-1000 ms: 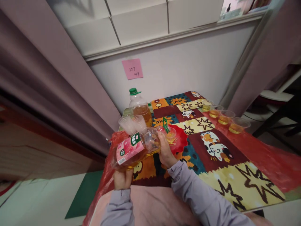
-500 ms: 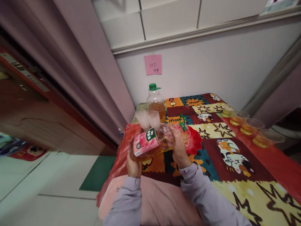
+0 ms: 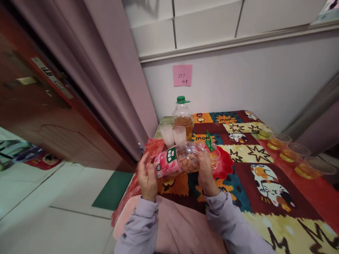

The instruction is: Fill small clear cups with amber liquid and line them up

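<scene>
Bottle (image 3: 168,163) tilted over mat (image 3: 239,178), mouth near cup (image 3: 215,154) on red dish (image 3: 226,165); left hand (image 3: 147,179) grasping base, right hand (image 3: 207,175) clasping neck. Pouring apparently in hand; next move likely calls for steady tilt, mouth over cup.

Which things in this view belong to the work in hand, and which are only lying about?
Seem part of the work:
- pink-labelled drink bottle, tilted between left hand and right hand
- clear plastic cup near its mouth
- red scalloped dish
- probably the row of cups with yellow liquid

Apparently just lying about:
- green-capped bottle
- stacked plastic cups
- pink note
</scene>
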Available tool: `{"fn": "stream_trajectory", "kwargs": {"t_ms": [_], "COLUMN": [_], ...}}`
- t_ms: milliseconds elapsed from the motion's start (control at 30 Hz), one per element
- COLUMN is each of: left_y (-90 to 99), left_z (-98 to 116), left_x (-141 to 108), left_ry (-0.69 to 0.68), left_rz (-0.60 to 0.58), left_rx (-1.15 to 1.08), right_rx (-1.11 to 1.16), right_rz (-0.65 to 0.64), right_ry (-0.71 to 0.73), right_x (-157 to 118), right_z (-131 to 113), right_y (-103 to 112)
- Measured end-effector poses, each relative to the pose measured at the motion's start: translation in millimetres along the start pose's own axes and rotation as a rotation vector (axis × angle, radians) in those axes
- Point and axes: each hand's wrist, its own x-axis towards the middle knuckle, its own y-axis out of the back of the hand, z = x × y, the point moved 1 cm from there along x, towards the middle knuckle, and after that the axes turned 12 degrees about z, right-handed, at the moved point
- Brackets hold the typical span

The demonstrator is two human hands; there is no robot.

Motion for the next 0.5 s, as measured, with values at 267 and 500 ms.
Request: {"fn": "stream_trajectory", "kwargs": {"t_ms": [267,500], "left_y": [-41.5,-53.2], "left_z": [53.7,75.0], "left_x": [18.1,30.6], "left_ry": [-0.461,-0.316], "left_rz": [-0.634,-0.746], "left_rx": [0.381,0.271], "right_rx": [-0.052,-0.028], "right_rz": [-0.127,-0.200], "right_ry": [0.039,-0.064], "right_x": [-8.1,-16.9], "right_z": [-19.0,-24.6], "right_y": [-0.5,-3.4]}}
